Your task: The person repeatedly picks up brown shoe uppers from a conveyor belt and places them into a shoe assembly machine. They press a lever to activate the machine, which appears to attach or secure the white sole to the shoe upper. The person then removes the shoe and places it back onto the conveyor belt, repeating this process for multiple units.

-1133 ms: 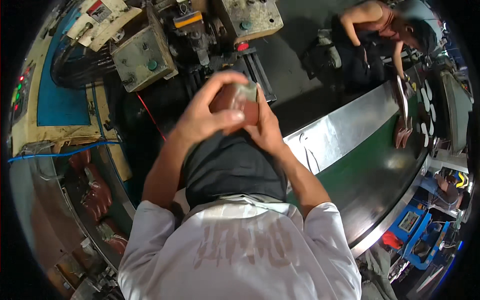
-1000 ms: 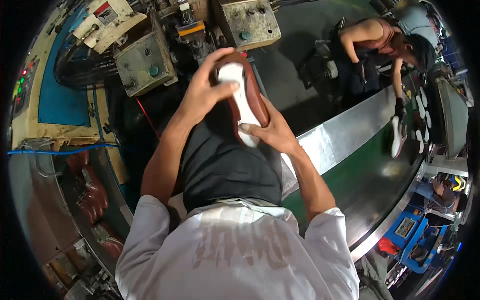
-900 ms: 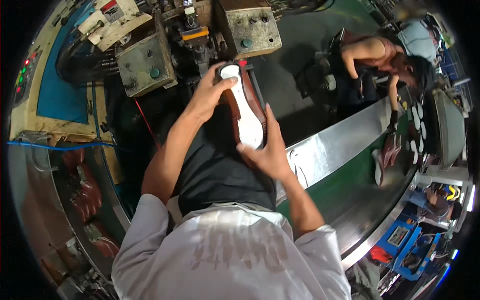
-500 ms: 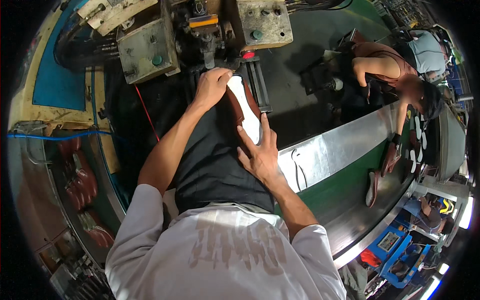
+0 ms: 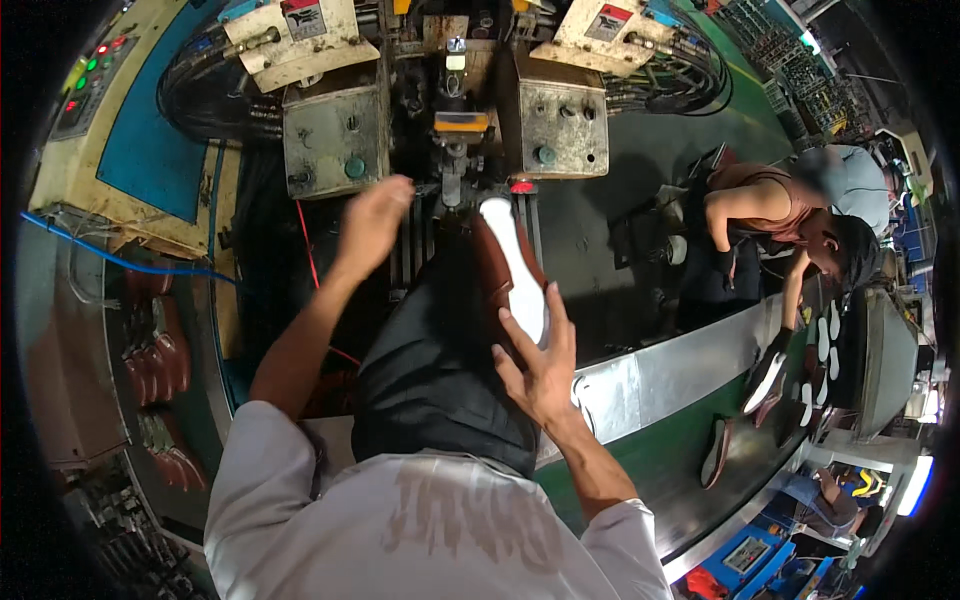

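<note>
A brown shoe upper [image 5: 489,252] lies sole side up in front of the machine, with a long white insole [image 5: 522,285] along its face. My right hand [image 5: 545,372] grips its near end, the thumb on one side and fingers on the other. The shoe's far end is just below the machine's metal clamp head [image 5: 452,185]. My left hand [image 5: 374,228] is in the air left of the shoe, apart from it, near the left control box [image 5: 335,135]. Motion smears its fingers, so their pose is unclear.
A second control box [image 5: 555,125] with a green button stands at the right. A conveyor [image 5: 640,455] with a metal edge runs along my right, carrying brown shoes [image 5: 716,452]. A co-worker [image 5: 765,200] reaches over it. More brown uppers [image 5: 165,350] sit on the left.
My left hand has let go of the shoe's far end and moved left. In the picture, the machine, shoe and right hand sit lower; the co-worker now holds up a white-soled shoe.
</note>
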{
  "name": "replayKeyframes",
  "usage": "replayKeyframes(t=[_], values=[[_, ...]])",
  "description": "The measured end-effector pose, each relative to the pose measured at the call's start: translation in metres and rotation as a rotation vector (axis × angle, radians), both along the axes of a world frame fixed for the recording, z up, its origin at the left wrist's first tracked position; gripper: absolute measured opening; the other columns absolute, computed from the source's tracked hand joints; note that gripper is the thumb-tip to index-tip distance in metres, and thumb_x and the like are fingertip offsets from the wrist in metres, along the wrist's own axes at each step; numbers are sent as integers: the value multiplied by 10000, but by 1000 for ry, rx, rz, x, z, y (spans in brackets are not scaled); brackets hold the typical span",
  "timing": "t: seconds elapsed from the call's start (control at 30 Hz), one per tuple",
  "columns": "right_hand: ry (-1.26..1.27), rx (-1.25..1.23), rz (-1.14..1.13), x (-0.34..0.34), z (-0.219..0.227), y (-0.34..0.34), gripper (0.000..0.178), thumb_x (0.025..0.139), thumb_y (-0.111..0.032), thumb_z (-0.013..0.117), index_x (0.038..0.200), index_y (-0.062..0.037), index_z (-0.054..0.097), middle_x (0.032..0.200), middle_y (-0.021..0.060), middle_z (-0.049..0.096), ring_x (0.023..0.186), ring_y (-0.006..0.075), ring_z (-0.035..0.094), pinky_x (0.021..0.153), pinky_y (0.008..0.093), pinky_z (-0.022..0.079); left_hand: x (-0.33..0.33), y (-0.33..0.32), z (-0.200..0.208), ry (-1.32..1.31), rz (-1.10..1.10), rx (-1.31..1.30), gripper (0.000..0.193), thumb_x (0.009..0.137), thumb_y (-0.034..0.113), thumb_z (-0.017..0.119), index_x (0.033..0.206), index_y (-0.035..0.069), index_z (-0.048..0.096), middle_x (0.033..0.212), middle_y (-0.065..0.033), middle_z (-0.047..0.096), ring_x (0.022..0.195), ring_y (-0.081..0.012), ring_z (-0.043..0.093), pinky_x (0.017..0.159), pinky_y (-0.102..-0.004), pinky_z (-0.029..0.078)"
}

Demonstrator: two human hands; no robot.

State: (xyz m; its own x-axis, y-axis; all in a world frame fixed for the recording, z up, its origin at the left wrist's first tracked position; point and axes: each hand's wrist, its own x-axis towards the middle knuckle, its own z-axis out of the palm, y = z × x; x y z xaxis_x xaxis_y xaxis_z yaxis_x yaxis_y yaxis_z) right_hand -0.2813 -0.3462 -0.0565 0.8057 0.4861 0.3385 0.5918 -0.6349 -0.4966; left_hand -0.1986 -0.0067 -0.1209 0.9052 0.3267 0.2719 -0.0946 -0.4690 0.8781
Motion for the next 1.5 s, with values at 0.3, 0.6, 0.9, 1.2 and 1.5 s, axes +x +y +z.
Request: replayKeyframes(t=[0.3, 0.6, 0.9, 1.2, 1.5], values=[[-280, 48, -28, 188, 87, 131, 589, 894, -237, 807, 1467, -249, 668, 1648, 387, 288, 1283, 597, 510, 1077, 602, 489, 69, 259, 76, -282, 752, 771, 310, 1077, 162, 553, 1334, 66, 696, 1400, -240, 573, 1324, -440, 511, 1145, -524, 390], [-241, -13, -91, 264, 29, 200, 622, 934, -304, 761, 1532, -254, 598, 1653, 435, 225, 1480, 605, 345, 1196, 627, 357, 95, 249, 58, -590, 849, 866, 247, 955, 107, 595, 1149, 35, 730, 1207, -207, 592, 1146, -412, 555, 1023, -540, 447], [-329, -34, 11, 237, 15, 213, 812, 906, -224, 788, 1624, -109, 429, 1663, 471, 86, 1407, 681, 322, 1171, 659, 380, 98, 258, 58, -607, 896, 860, 198, 966, 109, 635, 1125, 48, 735, 1159, -188, 593, 1118, -393, 558, 992, -528, 454], [-275, -31, -25, 269, 19, 235, 831, 907, -145, 742, 1650, -121, 370, 1633, 502, 70, 1352, 659, 370, 1144, 651, 376, 97, 263, 53, -621, 892, 851, 233, 986, 145, 588, 1138, 55, 740, 1173, -198, 588, 1132, -398, 550, 1025, -541, 427], [-304, -25, -43, 378, 44, 287, 822, 851, -158, 764, 1603, -131, 435, 1652, 470, 125, 1263, 655, 452, 1041, 657, 499, 103, 271, 46, -651, 881, 867, 277, 998, 191, 548, 1118, 28, 737, 1131, -211, 603, 1069, -398, 576, 989, -524, 449]])
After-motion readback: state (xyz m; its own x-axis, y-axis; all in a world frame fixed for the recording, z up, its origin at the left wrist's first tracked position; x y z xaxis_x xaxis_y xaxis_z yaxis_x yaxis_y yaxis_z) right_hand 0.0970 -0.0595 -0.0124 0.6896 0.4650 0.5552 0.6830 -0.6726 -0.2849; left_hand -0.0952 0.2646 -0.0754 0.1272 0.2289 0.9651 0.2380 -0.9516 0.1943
